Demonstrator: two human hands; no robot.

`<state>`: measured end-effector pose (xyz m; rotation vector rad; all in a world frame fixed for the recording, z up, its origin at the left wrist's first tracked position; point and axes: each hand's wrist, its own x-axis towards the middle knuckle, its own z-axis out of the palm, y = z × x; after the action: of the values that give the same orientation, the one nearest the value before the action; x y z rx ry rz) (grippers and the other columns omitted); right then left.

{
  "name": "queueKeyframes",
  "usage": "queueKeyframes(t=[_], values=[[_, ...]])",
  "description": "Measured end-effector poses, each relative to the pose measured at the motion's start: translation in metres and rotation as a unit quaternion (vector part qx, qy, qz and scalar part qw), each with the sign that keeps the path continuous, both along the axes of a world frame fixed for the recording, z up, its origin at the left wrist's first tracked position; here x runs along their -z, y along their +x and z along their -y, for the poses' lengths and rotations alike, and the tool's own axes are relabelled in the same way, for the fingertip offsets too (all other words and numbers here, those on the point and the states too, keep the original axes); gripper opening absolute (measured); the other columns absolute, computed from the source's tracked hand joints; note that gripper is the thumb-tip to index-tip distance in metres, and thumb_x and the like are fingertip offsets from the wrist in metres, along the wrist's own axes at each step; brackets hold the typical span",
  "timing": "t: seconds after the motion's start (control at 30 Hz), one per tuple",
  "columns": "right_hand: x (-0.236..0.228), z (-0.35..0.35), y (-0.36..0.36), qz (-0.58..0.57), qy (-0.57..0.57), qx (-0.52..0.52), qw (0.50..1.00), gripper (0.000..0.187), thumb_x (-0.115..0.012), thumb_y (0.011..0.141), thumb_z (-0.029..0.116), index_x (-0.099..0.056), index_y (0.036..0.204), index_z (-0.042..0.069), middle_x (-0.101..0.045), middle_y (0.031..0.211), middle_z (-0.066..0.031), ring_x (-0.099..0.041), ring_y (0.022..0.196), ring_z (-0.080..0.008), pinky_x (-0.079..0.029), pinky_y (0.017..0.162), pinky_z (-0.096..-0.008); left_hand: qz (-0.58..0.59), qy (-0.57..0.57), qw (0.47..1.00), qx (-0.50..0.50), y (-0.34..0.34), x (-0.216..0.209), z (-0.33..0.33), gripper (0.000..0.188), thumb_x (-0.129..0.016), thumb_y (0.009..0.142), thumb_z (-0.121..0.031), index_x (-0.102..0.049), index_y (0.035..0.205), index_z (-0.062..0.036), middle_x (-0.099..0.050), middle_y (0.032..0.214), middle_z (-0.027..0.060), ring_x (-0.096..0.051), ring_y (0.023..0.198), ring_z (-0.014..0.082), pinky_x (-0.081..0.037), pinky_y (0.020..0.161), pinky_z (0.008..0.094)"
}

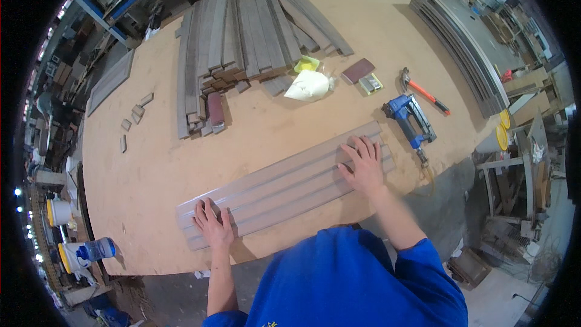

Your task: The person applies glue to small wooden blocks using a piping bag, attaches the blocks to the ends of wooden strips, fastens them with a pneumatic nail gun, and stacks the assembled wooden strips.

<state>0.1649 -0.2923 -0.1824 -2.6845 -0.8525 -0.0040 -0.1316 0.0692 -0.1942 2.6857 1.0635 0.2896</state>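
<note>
A long grey-brown panel (284,184) with lengthwise grooves lies slanting across the near part of the table, its right end farther from me. My left hand (213,225) rests on its left end, fingers apart and slightly bent. Near the right end, my right hand (364,166) lies on the surface with fingers spread. Neither hand grips anything. Just right of the panel is a blue nail gun (410,122) with a hose at its lower end. Beyond it lies a claw hammer (426,94) with an orange and black handle.
Many grey wooden strips (242,30) are piled at the table's far side. Before them are a white plastic bag (310,86), sandpaper (358,71) and a reddish-brown block (215,109). Stacked panels (457,48) line the right edge. A blue-tinted bottle (97,249) stands at the left corner.
</note>
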Motion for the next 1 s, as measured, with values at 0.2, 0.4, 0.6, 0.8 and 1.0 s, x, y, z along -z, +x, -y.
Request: queueKeyframes(t=[0.2,0.4,0.6,0.8,1.0], values=[[0.001,-0.001,0.012,0.021,-0.004,0.028,0.999,0.067,-0.071,0.088,0.046,-0.053,0.148,0.022,-0.042,0.155,-0.0140,-0.030,0.149,-0.0387,-0.019,0.122,-0.0660,-0.033,-0.008,0.999,0.016,0.009,-0.002,-0.001,0.068,-0.066,0.095,-0.040,-0.045,0.153,-0.0111,-0.034,0.162,0.0186,-0.025,0.154,0.0377,-0.012,0.124,0.0641],[-0.005,-0.011,0.019,0.004,-0.017,0.036,0.999,0.069,-0.070,0.088,0.049,-0.052,0.149,0.022,-0.040,0.158,-0.0136,-0.028,0.151,-0.0381,-0.018,0.123,-0.0653,-0.047,-0.004,0.999,-0.015,0.015,0.002,-0.008,0.067,-0.065,0.096,-0.045,-0.046,0.154,-0.0176,-0.032,0.166,0.0138,-0.020,0.156,0.0373,-0.010,0.124,0.0651],[0.005,-0.002,0.024,0.001,0.037,-0.051,0.998,0.065,-0.069,0.089,0.047,-0.053,0.146,0.020,-0.044,0.155,-0.0125,-0.035,0.148,-0.0358,-0.022,0.122,-0.0642,-0.046,0.014,0.998,-0.032,0.003,0.007,-0.021,0.060,-0.062,0.098,-0.045,-0.051,0.151,-0.0188,-0.034,0.165,0.0135,-0.022,0.156,0.0377,-0.010,0.123,0.0668],[0.025,0.023,0.056,0.020,0.111,0.201,0.973,0.059,-0.067,0.092,0.043,-0.054,0.145,0.019,-0.047,0.153,-0.0132,-0.040,0.146,-0.0361,-0.024,0.120,-0.0650,-0.058,-0.054,0.997,-0.024,0.010,-0.006,-0.021,0.061,-0.061,0.098,-0.044,-0.049,0.152,-0.0168,-0.031,0.167,0.0144,-0.020,0.156,0.0383,-0.006,0.123,0.0675],[0.009,0.013,0.041,-0.024,0.068,0.154,0.986,0.059,-0.066,0.094,0.041,-0.053,0.146,0.017,-0.047,0.155,-0.0136,-0.042,0.145,-0.0328,-0.026,0.121,-0.0630,-0.085,-0.041,0.994,-0.049,-0.008,-0.013,-0.025,0.064,-0.057,0.102,-0.043,-0.042,0.156,-0.0124,-0.027,0.169,0.0154,-0.016,0.158,0.0383,-0.008,0.123,0.0663]])
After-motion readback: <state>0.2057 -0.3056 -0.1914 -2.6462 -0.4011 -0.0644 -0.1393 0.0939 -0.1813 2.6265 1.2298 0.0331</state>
